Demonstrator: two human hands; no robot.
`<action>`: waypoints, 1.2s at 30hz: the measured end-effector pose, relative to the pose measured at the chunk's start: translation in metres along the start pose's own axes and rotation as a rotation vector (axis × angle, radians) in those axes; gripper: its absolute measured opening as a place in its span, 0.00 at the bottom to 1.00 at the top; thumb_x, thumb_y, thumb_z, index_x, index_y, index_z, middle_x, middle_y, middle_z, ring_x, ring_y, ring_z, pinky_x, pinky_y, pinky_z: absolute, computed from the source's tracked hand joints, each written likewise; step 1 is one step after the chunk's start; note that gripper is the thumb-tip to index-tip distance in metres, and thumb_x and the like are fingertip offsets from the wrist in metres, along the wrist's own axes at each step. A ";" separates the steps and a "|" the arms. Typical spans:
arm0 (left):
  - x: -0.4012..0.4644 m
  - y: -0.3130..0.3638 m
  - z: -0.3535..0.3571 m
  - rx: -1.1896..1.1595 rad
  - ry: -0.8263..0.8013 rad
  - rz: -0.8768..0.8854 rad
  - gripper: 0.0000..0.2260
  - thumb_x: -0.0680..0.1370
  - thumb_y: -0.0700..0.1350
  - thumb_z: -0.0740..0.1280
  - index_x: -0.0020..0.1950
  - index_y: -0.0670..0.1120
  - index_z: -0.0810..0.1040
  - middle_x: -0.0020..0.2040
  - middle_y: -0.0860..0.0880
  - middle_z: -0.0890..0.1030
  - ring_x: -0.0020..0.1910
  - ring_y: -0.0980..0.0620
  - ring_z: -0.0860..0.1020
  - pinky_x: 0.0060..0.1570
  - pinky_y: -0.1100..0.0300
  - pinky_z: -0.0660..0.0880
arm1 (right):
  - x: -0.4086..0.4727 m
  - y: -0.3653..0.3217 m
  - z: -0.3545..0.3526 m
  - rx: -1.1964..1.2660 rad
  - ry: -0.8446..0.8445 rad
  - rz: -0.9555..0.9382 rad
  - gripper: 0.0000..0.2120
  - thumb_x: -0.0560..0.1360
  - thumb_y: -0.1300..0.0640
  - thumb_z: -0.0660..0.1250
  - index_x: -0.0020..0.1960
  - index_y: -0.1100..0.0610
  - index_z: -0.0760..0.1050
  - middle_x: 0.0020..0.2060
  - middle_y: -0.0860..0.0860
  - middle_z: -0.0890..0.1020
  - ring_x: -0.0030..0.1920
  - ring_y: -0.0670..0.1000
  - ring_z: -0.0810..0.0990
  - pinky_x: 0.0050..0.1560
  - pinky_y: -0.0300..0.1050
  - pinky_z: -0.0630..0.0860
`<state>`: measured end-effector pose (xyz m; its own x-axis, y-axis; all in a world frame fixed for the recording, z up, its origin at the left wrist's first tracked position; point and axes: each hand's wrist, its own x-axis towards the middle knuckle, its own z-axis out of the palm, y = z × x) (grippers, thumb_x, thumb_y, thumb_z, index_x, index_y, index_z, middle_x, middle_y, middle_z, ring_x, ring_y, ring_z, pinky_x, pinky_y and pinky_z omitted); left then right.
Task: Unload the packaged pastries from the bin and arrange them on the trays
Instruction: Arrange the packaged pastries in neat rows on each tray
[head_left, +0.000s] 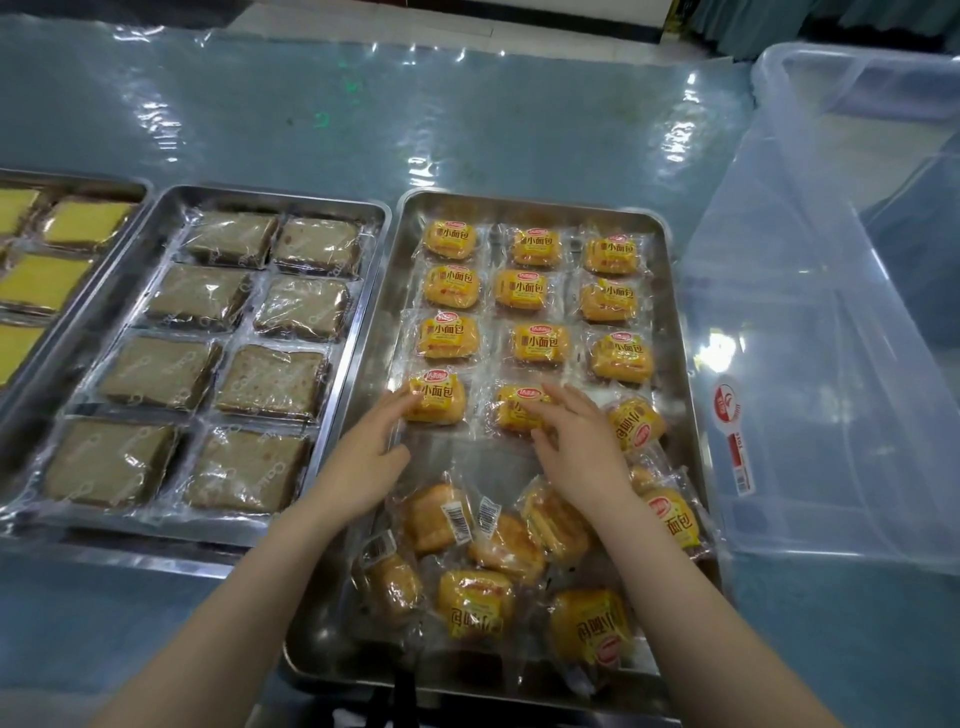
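Note:
A steel tray (687, 332) holds yellow packaged small buns in neat rows of three at its far end. Several more packs (475, 597) lie jumbled at its near end. My left hand (363, 457) reaches in with straight fingers and touches the left edge of the fourth-row left pack (440, 399). My right hand (579, 441) lies with spread fingers on top of the fourth-row middle pack (511, 415), its thumb at the pack's near edge. One pack (636, 422) lies turned sideways at the right of that row. The clear plastic bin (831, 364) stands to the right with no pastries visible inside.
A second steel tray (260, 195) to the left holds brown wrapped cake slices in two columns. A third tray (78, 181) at the far left holds yellow wrapped cakes. Glossy blue plastic sheeting (363, 114) covers the table.

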<state>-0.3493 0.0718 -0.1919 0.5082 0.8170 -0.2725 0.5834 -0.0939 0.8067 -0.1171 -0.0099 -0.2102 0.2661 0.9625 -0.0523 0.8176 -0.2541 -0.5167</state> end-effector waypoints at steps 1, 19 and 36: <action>-0.004 0.000 -0.005 -0.001 -0.024 -0.011 0.23 0.77 0.36 0.62 0.69 0.55 0.69 0.69 0.58 0.68 0.69 0.59 0.65 0.65 0.62 0.63 | -0.002 -0.001 0.000 -0.001 0.022 0.003 0.16 0.76 0.59 0.65 0.63 0.50 0.78 0.66 0.48 0.74 0.68 0.52 0.69 0.68 0.49 0.64; -0.030 0.015 0.011 -0.220 0.064 -0.057 0.18 0.68 0.41 0.76 0.53 0.55 0.76 0.47 0.57 0.83 0.47 0.64 0.79 0.49 0.63 0.74 | -0.011 -0.038 -0.001 0.303 -0.150 0.057 0.12 0.77 0.51 0.65 0.60 0.48 0.77 0.52 0.41 0.80 0.49 0.40 0.77 0.51 0.36 0.74; -0.039 0.030 0.015 -1.233 0.019 -0.249 0.22 0.77 0.54 0.58 0.66 0.43 0.73 0.58 0.40 0.80 0.53 0.44 0.80 0.48 0.55 0.80 | -0.007 -0.071 0.002 1.007 -0.356 0.253 0.19 0.77 0.54 0.67 0.67 0.49 0.70 0.57 0.51 0.77 0.52 0.50 0.80 0.43 0.42 0.81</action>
<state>-0.3423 0.0284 -0.1646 0.4549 0.7451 -0.4878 -0.3216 0.6482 0.6902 -0.1782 0.0014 -0.1746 0.0726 0.9067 -0.4154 -0.0747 -0.4104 -0.9088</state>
